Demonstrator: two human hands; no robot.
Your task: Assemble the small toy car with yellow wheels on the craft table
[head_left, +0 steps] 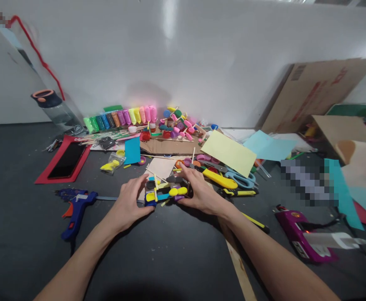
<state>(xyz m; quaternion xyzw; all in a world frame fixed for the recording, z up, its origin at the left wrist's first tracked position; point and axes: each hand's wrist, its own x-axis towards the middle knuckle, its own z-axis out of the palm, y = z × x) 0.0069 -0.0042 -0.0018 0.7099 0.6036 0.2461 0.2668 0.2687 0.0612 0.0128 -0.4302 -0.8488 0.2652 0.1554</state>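
Note:
A small craft model (164, 191) made of bottle caps, wooden sticks and yellow clay pieces sits on the dark table (170, 259). My left hand (130, 201) holds its left end with fingers curled around a blue cap. My right hand (198, 190) grips its right side, fingers over the top. Both hands rest on the table surface.
A blue glue gun (74, 205) lies to the left, a purple glue gun (298, 234) to the right. Scissors (241, 179), a yellow cutter (219, 179), coloured paper, clay packs (123, 117), caps, a phone in a red case (65, 161), a bottle (56, 109) and cardboard (314, 92) crowd the back.

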